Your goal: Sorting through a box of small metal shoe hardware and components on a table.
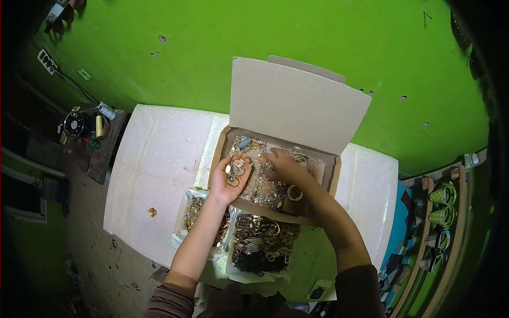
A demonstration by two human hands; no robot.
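An open cardboard box (218, 157) stands on the white table, its lid raised, full of small shiny beads and metal trimmings (263, 180). Palm up above the box's left part, my left hand (227, 185) is cupped round several round metal ornaments (234, 169), gold and silver in colour. My right hand (286, 167) reaches into the middle of the box. Its fingers are bent down and drawn together at the beads; whatever is between them is hidden. Near that wrist lies a pale ring-shaped piece (295, 193).
Closer to me are a lined tray of small gold pieces (195, 208) and another of buckles and dark chains (262, 238). An orange-brown scrap (152, 212) lies on the white tabletop (154, 153). Thread spools (106, 110) stand far left; a rack of shoes (442, 216) is at right.
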